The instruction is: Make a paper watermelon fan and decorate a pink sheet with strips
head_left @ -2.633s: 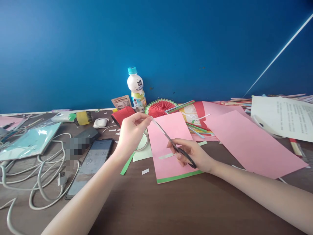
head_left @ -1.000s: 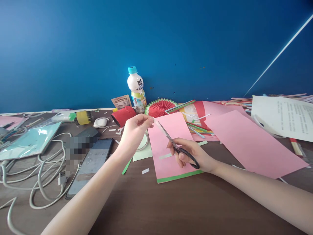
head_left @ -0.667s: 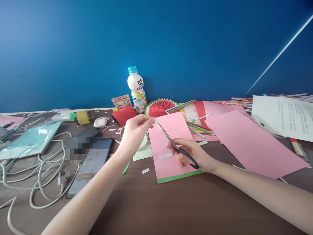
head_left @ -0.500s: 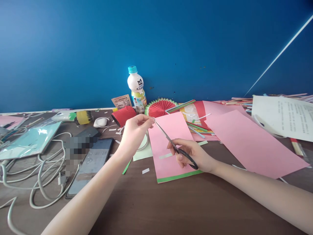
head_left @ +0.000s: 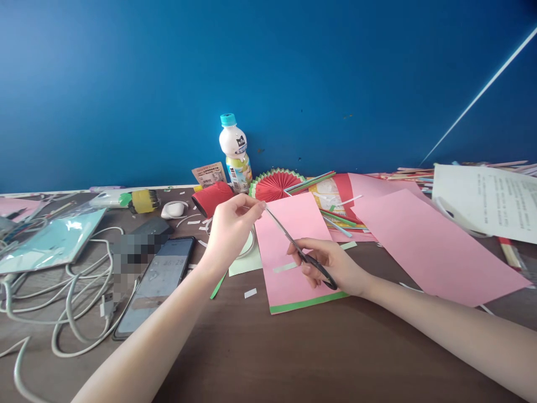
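My right hand (head_left: 329, 266) holds a pair of black-handled scissors (head_left: 302, 252), the blades pointing up and left. At the blade tips, my left hand (head_left: 235, 224) is closed in a pinch; whatever lies between thumb and finger is too small to make out. Beneath the scissors lies a sheet of pink paper (head_left: 293, 218) with a green strip (head_left: 310, 303) along its near edge. A pale strip (head_left: 285, 268) rests across the pink sheet. Partly behind my left wrist are a roll of tape (head_left: 250, 245) and a pale green paper (head_left: 247, 266).
A bottle (head_left: 235, 151) stands against the blue wall, beside a red pleated paper fan (head_left: 277, 186) and a red cylinder (head_left: 212, 198). Left are a phone (head_left: 155, 288), a white cable (head_left: 69, 319) and an earbud case (head_left: 174, 210). Right lies another pink sheet (head_left: 428, 246).
Both hands stay almost in place. The scissors' handles have shifted very slightly, and the phone's display reads a different number.
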Tool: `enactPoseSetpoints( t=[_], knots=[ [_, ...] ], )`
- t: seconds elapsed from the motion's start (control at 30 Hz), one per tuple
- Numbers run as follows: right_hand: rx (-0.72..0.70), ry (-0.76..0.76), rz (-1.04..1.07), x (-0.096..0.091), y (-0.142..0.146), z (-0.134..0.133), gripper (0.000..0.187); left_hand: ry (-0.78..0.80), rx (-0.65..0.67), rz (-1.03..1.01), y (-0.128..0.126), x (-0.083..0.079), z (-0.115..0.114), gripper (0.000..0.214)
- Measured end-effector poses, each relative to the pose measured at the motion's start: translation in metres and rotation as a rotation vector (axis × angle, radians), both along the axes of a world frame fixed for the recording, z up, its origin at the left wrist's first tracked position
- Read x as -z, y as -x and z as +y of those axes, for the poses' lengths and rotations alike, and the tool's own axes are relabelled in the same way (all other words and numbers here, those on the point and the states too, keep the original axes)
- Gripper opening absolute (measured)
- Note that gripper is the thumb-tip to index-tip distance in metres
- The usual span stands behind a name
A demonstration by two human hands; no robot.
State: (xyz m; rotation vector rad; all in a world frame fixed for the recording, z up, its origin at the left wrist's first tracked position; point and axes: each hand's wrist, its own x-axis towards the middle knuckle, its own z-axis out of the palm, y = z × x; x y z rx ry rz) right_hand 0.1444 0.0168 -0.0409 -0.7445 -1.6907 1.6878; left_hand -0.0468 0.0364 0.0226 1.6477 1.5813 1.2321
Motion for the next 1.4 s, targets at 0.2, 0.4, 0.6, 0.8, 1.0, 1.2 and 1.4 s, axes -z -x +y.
enactPoseSetpoints(
  t=[0.2,0.4,0.6,0.8,1.0,1.2,1.4],
  knots=[
    [-0.001,0.014,0.004,0.0009,0.0006,0.0009,0.031,-0.023,-0.024,0.054,-0.001,-0.0019,-0.0013,0.018],
    [-0.002,0.013,0.01,0.0003,0.0012,0.0014,0.031,-0.029,-0.037,0.07,-0.0013,-0.0027,-0.002,0.018],
    [0.008,0.023,-0.003,-0.0004,0.0007,0.0005,0.031,-0.065,-0.052,0.071,-0.0016,0.0003,-0.0018,0.017],
    [0.006,0.034,-0.001,-0.0013,0.0017,-0.0001,0.032,-0.056,-0.052,0.104,-0.0012,0.0007,-0.0011,0.019],
    [0.018,0.04,0.009,-0.0008,0.0028,0.0001,0.032,-0.036,-0.056,0.099,-0.0012,-0.0012,-0.0015,0.017],
    [-0.006,0.018,0.032,0.0011,0.0013,0.0013,0.034,0.004,-0.008,0.007,-0.0002,0.0002,0.0009,0.017],
    [-0.025,0.002,0.044,0.0016,-0.0003,0.0012,0.036,0.013,0.034,-0.099,-0.0005,0.0013,0.0019,0.017]
  ],
)
